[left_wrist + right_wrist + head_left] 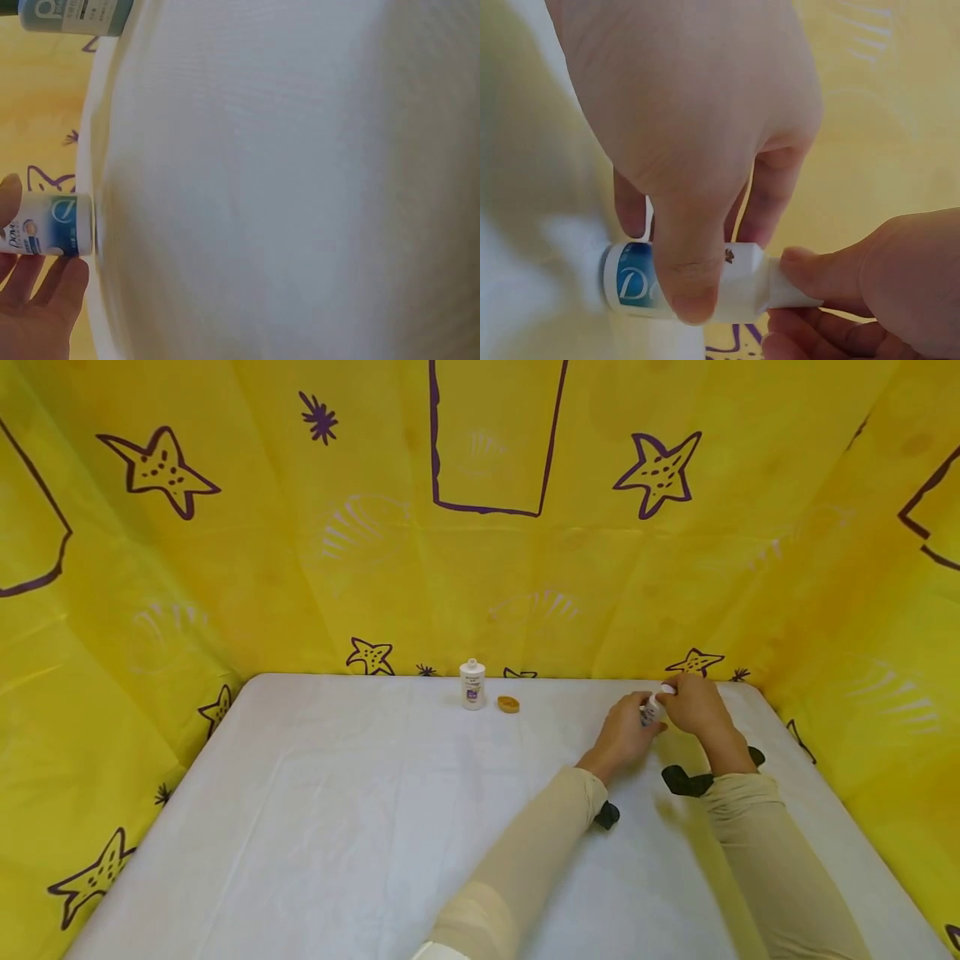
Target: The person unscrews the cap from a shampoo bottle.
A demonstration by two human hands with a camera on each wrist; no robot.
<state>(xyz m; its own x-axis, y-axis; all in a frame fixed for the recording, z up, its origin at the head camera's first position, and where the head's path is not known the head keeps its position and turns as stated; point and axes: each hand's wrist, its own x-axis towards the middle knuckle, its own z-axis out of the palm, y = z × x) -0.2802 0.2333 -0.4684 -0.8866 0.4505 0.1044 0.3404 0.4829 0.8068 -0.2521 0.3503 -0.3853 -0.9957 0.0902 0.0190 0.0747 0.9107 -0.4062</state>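
- Right wrist view: we see a small white bottle (705,289) with a blue label lying on its side in the air, its long axis roughly level, cap end toward the right of the picture and base toward the left.
- Our left hand (690,135) wraps the bottle's body from above, thumb curled across the front and fingers behind it.
- Our right hand (870,292) pinches the white cap (791,289) between thumb and fingertips, closed tight on it.
- In the head view we hold the bottle (651,710) between both hands, just above the far right part of the white table (337,827).
- A second white bottle (472,684) stands upright near the table's far edge, well apart to the left, with a small tan lid (508,704) just beside it.
- Yellow sheeting (225,577) with purple stars walls the table on three sides; nothing stands between the hands and the other items.
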